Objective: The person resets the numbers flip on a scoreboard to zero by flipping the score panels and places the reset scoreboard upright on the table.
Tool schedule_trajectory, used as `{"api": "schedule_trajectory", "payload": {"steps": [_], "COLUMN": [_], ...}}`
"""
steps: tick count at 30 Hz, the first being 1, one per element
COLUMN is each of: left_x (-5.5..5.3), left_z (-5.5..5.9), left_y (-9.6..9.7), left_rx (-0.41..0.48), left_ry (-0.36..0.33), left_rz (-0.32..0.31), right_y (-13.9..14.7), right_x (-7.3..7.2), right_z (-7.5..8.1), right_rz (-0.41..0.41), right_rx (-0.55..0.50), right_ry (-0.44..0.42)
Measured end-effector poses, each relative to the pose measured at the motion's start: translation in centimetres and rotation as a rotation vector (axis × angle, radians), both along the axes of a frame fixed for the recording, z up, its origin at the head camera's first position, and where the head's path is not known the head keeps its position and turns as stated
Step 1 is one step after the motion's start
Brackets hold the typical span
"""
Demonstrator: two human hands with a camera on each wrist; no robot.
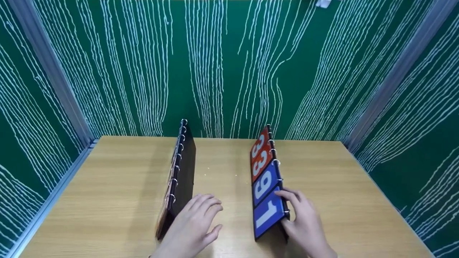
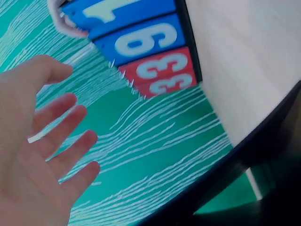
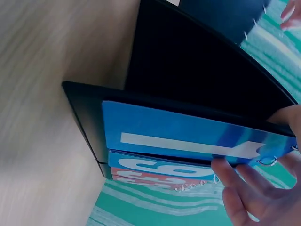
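Note:
Two tent-shaped flip scoreboards stand on the table, each with a row of silver rings along its top. The right scoreboard (image 1: 266, 186) faces inward with red 3, red 3, blue 9 and blue 1 cards. At its near end my right hand (image 1: 304, 218) grips the top edge; in the right wrist view the fingers (image 3: 254, 188) lie by the blue 1 card (image 3: 183, 134). The left scoreboard (image 1: 185, 165) turns a plain black side inward. Beside its near end, my left hand (image 1: 195, 224) hovers with spread, relaxed fingers, holding nothing.
The wooden table (image 1: 222, 200) carries both scoreboards. Green walls (image 1: 236, 71) with wavy white lines rise behind and at both sides, framed by grey posts (image 1: 53, 64). A few small pale specks lie on the table between the boards.

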State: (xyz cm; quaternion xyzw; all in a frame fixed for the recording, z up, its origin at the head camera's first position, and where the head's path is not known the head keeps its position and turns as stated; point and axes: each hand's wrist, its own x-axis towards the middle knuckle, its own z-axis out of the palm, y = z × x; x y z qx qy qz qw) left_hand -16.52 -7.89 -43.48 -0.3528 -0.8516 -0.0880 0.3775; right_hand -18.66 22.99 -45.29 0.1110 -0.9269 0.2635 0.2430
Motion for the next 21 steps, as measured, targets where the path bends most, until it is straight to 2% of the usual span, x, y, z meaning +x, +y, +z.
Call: {"api": "schedule_trajectory", "payload": {"steps": [6, 11, 15, 21], "left_x": [-0.1, 0.1, 0.4, 0.6], "left_z": [-0.3, 0.0, 0.0, -0.2], "left_y": [1.2, 2.3, 3.2, 4.0], "left_rx": [-0.038, -0.059, -0.08, -0.055], "left_ry": [-0.096, -0.144, -0.14, -0.083], "left_rz": [-0.01, -0.011, -0.007, -0.042], "right_y": [-2.3, -4.3, -5.7, -7.7], "right_x": [0.4, 0.7, 1.0, 1.4], "right_z": [-0.2, -0.5, -0.8, -1.2], "right_rz": [0.052, 0.121, 0.142, 0.165], "right_rx": [0.001, 0.033, 0.07, 0.108], "right_ry": [0.072, 0.176, 0.249, 0.277]}}
